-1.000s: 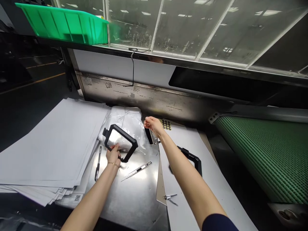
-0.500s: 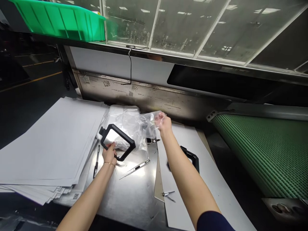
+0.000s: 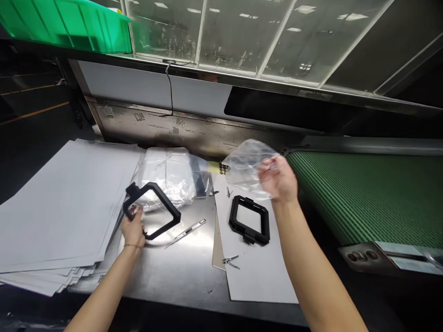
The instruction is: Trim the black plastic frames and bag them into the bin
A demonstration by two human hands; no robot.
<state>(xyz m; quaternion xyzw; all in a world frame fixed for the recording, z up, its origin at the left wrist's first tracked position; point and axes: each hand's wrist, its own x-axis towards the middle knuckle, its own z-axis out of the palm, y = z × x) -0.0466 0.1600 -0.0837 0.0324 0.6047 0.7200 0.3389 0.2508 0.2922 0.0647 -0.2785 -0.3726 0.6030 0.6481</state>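
Observation:
My left hand [image 3: 133, 228] is closed on the lower left side of a black plastic frame [image 3: 165, 202], which it holds tilted above the metal table. Out to the right, my right hand [image 3: 281, 180] pinches a clear plastic bag [image 3: 247, 161] that hangs off to its left, somewhat blurred. A second black frame [image 3: 232, 216] lies on a white sheet [image 3: 263, 281] below that bag. Behind the held frame sits a pile of clear plastic bags [image 3: 168, 170].
A stack of white sheets [image 3: 58, 203] covers the table's left side. A utility knife [image 3: 187, 233] and nail clippers [image 3: 230, 261] lie nearer me. At right runs a green conveyor belt [image 3: 346, 198]; a green bin [image 3: 69, 25] stands on the upper ledge.
My right hand has drawn the clear bag away from the pile, to the right. The second frame is now uncovered by my arm. The view has shifted right; my left hand still holds its frame.

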